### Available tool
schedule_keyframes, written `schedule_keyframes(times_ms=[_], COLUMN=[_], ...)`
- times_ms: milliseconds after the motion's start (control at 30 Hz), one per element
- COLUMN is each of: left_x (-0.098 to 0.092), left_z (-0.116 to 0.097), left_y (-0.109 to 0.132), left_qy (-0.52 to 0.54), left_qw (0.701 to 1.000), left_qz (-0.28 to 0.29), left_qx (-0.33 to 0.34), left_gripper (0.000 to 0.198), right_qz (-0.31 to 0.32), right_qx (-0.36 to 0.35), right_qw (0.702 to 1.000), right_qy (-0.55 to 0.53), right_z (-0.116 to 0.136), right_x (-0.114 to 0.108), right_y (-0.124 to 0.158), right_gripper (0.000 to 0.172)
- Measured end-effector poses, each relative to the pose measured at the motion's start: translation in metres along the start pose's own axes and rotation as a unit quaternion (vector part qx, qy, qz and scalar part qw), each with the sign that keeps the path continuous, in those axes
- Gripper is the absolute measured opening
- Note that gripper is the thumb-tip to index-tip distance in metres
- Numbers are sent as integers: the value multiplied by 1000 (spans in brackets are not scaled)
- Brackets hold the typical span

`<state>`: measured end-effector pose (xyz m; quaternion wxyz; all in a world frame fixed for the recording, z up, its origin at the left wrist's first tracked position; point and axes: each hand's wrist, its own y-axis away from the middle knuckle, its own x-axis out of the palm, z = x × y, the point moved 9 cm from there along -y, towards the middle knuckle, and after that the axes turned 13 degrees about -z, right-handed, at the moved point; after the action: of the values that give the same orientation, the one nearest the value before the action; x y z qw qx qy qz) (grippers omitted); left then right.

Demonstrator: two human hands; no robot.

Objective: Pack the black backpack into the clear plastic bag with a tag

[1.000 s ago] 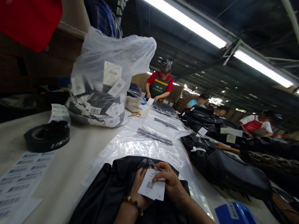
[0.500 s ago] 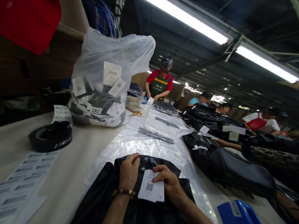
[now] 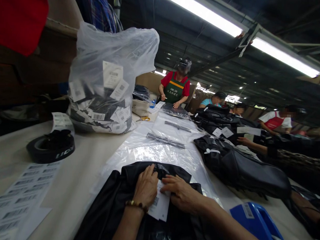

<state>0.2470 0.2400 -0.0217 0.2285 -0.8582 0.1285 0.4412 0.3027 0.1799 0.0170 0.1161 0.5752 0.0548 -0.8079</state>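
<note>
A black leather-look jacket point(image 3: 107, 205) lies in front of me, its collar end on clear plastic bags point(image 3: 135, 150). White paper hang tags point(image 3: 162, 208) rest on it below the collar, partly covered by my hands. My left hand point(image 3: 145, 189), with a beaded bracelet on the wrist, lies over the tags' left edge, its fingers stretched toward the collar. From the right, my right hand point(image 3: 182, 194) has its bent fingers at the top of the tags, seemingly gripping them; the thumb is hidden.
At left stand a clear bag of tags point(image 3: 100, 107), a black tape roll point(image 3: 51, 146) and barcode label sheets point(image 3: 26, 189). Black garments point(image 3: 242, 165) and a blue plastic object point(image 3: 256, 221) lie at right. A co-worker point(image 3: 175, 85) stands at the far end; another person's hand point(image 3: 250, 142) reaches in.
My left hand has moved right, from beside the tags to over their left edge. The tags have turned slightly. The far co-worker's hands have moved apart.
</note>
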Motion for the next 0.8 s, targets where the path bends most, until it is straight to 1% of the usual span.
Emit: schedule_keyframes(times_ms=[67, 133, 233, 300, 367, 433, 500, 567, 633, 700, 767, 800], left_x=[0, 1, -1, -3, -6, -9, -11, -14, -17, -19, -16, -11], left_z=[1, 4, 9, 14, 16, 14, 6, -4, -14, -24, -30, -31], left_y=[0, 0, -5, -8, -8, -6, -4, -5, -14, -29, -46, -53], left_qy=[8, 24, 47, 46, 29, 2, -28, -62, -97, -130, -160, -173], left_qw=[1000, 1000, 999, 998, 997, 997, 998, 998, 995, 991, 986, 984], left_qz=[4, 6, -20, -42, -59, -64, -50, -23, 1, 8, 7, 10], left_qx=[-7, -13, -16, -25, -38, -40, -27, -9, 7, 24, 37, 42], left_gripper=[35, 32, 30, 31, 34, 36, 41, 44, 37, 32, 34, 35], right_qz=[-68, -120, -129, -133, -147, -159, -164, -170, -177, -183, -187, -190], right_qx=[36, 32, -30, -60, -72, -76, -73, -66, -60, -58, -61, -63], right_qw=[997, 992, 991, 989, 985, 983, 983, 983, 982, 981, 980, 979], right_qy=[4, 3, 14, 30, 45, 52, 44, 22, -5, -26, -36, -36], right_z=[3, 7, 11, 9, 7, 7, 9, 11, 13, 14, 14, 14], right_x=[1, 15, 46, 56, 56, 51, 47, 44, 42, 40, 39, 39], right_y=[2, 6, 12, 14, 15, 15, 16, 18, 20, 22, 23, 23], right_gripper=[48, 57, 70, 71, 70, 69, 69, 69, 69, 70, 69, 69])
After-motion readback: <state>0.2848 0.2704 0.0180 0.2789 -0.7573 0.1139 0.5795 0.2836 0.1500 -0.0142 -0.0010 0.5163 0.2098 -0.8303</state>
